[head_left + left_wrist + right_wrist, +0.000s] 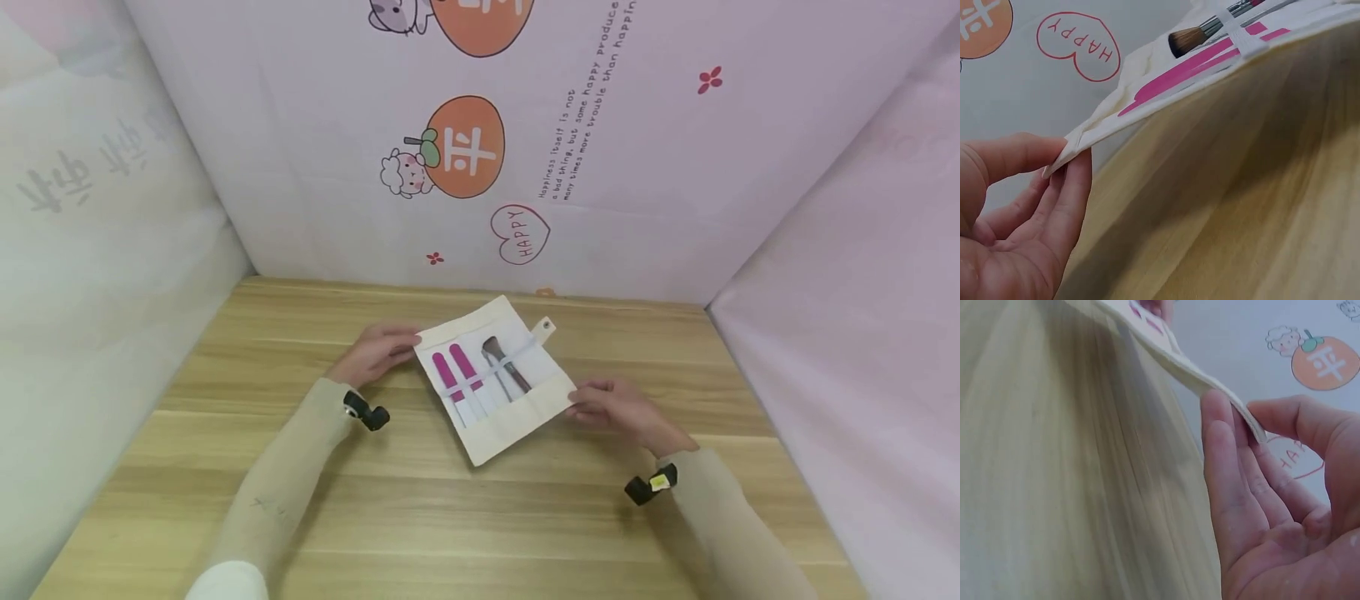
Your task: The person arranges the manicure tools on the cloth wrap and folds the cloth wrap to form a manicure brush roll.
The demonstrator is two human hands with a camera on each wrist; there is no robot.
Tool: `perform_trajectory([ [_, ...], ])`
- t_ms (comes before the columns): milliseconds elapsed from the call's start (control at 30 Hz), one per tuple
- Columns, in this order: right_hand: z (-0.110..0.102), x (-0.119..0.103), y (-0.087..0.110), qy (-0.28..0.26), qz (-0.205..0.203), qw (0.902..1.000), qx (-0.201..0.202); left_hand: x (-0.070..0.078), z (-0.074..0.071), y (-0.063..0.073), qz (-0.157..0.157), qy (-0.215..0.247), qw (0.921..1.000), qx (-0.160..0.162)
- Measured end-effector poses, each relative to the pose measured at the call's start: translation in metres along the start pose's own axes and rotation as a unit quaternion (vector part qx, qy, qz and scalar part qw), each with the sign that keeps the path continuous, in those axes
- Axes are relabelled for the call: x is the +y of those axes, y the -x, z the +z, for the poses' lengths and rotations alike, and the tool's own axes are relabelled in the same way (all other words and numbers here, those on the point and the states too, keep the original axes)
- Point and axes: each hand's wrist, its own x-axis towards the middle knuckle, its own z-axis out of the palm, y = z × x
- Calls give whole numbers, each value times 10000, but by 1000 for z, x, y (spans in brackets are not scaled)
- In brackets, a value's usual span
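Between both hands, a cream fabric brush roll (521,417) is spread open and tilted above the table. My left hand (377,352) pinches its left corner between thumb and fingers, seen close in the left wrist view. At the opposite corner, my right hand (618,408) pinches the edge, thumb on top and fingers beneath. Under a pale elastic band in the roll sit two magenta flat-ended tools (465,364), a makeup brush (1188,41) with brown bristles and a thin metallic tool (498,375). A strap with a snap (547,327) sticks out from the far right side.
A wood-grain table (450,525) lies below the roll. White printed cloth walls (637,242) rise at the back and on both sides. Each wrist carries a small black camera (366,411) over a beige sleeve.
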Motion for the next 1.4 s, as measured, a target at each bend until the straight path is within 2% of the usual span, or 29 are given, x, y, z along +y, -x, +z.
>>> perform_trajectory([
  [133, -8, -4, -6, 80, 28, 9999, -98, -2, -5, 14, -64, -162, 9998, -5],
  [333, -20, -9, -22, 210, 154, 9996, 51, -7, -8, 36, -219, -381, 9988, -211],
  [567, -33, -15, -44, 857, 41, 9958, 331, -12, -1, 57, -474, -632, 9962, -356],
  [733, -38, -22, -57, 1238, 39, 9909, 533, -14, 9, 73, -715, -1044, 9894, -708],
  [900, -35, -29, -65, 1708, 8, 9827, 721, -15, 22, 92, -881, -1693, 9775, -893],
  [1000, -30, -32, -70, 1773, 3, 9807, 821, -17, 30, 103, -796, -1998, 9712, -1021],
  [1167, -22, -32, -78, 1661, -76, 9823, 858, -20, 36, 112, -439, -2364, 9613, -1347],
  [1233, -20, -32, -81, 1717, -119, 9811, 880, -20, 37, 114, -360, -2487, 9587, -1333],
  [1400, -13, -28, -88, 1925, -261, 9761, 976, -21, 33, 116, -321, -2502, 9616, -1082],
])
